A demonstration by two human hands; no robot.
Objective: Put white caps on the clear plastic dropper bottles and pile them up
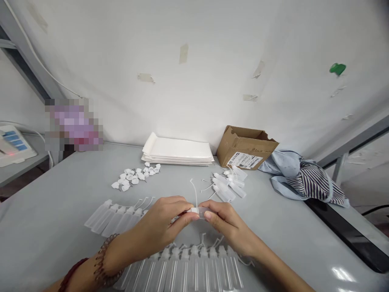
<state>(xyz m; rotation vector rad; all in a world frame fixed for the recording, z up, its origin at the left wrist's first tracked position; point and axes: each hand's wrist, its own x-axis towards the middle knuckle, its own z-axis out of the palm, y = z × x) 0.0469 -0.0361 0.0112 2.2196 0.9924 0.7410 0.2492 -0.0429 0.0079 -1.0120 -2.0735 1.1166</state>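
Observation:
Between my two hands, over the middle of the table, a small translucent plastic squeeze bottle (201, 213) lies sideways. My left hand (168, 217) pinches the white cap (195, 210) at its neck end. The bottle's body is gripped by the thumb and fingers of my right hand (227, 221), which hides its far end. A thin white strap (194, 190) sticks up from the cap. Just below my hands stands a row of similar clear bottles (185, 269) with white tops, laid side by side. More bottles (114, 219) lie in a row left of my left hand.
Loose white caps (135, 176) are scattered at the back left. A stack of white envelopes (179, 151) lies against the wall beside an open cardboard box (243, 148). Loose bottles (226, 186) lie before the box. Cloth (313, 180) and a black flat object (349, 235) are on the right.

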